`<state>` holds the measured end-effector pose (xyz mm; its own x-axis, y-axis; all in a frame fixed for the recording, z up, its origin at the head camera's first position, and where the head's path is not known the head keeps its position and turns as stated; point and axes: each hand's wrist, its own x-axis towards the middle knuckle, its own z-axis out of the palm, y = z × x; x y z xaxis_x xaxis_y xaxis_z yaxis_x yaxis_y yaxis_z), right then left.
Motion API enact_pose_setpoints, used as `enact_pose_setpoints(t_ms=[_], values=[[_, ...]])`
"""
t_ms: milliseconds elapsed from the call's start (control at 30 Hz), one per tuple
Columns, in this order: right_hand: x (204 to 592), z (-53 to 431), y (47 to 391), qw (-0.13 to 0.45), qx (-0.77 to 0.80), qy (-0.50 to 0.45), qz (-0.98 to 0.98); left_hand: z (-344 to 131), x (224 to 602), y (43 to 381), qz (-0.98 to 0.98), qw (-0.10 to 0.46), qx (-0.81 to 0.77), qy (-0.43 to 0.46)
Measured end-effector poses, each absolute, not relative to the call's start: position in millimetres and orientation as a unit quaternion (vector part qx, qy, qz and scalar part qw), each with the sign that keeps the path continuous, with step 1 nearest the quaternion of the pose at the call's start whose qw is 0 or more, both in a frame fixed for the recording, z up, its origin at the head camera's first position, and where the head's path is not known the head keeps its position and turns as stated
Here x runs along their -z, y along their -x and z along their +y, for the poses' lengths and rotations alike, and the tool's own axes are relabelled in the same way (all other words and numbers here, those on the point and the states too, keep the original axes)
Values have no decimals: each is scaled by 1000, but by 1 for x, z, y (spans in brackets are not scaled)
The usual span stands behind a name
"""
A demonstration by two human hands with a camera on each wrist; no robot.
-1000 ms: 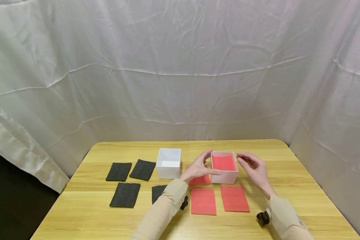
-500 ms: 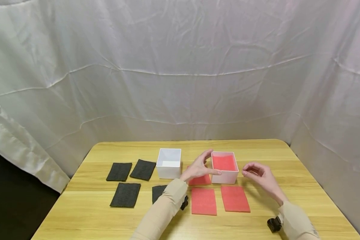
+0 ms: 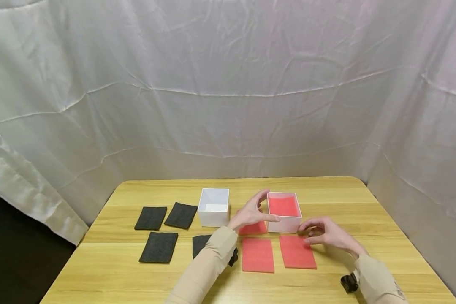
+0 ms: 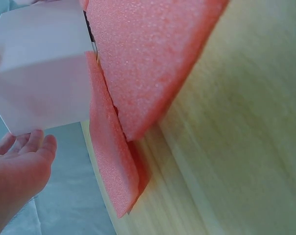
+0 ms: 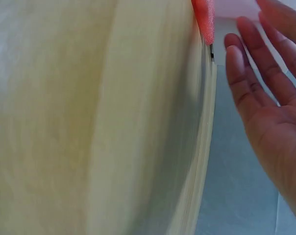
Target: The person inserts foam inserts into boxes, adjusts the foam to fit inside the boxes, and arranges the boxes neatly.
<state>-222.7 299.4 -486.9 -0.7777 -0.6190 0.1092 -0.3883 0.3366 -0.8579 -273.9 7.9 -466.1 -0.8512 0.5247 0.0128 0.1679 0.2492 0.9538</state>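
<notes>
Nearest: beige sleeves [image 3: 203,270] and a black wrist unit [image 3: 349,283] by the right cuff. Front row, head view: right red pad [image 3: 298,255], left red pad [image 3: 258,255], then a black pad [image 3: 158,248] at far left; another black pad [image 3: 201,242] is partly under the left sleeve. Right hand [image 3: 330,234] is over the right red pad's upper right corner, fingers loosely bent, thumb apart from them, nothing pinched; contact unclear. Right wrist view adds its palm side and gaps between fingers, with only a strip of red edge near the fingertips. Left hand [image 3: 251,213] holds the right box [image 3: 285,224] at its left side, thumb across the front wall. Head view hides most of the fingers' undersides; left wrist view shows fingertips against the box's edge, plus thick edges and grainy foam on the pads. Rear red pad [image 3: 253,228] lies just beside that box, mostly behind the hand in the head view. Only the head view shows the red sheet [image 3: 283,207] inside the right box, also the left box [image 3: 214,217], white too, and two rear black pads [image 3: 180,215] left of it. All on the wooden bench [image 3: 144,283]; pale curtain [image 3: 228,122] behind.
</notes>
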Motion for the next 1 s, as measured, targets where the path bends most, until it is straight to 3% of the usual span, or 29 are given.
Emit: enact_pose_setpoints(t_ms=[1000], values=[[492,292,224,149,426,315,835,9,467,275,778,156,-566,-222]])
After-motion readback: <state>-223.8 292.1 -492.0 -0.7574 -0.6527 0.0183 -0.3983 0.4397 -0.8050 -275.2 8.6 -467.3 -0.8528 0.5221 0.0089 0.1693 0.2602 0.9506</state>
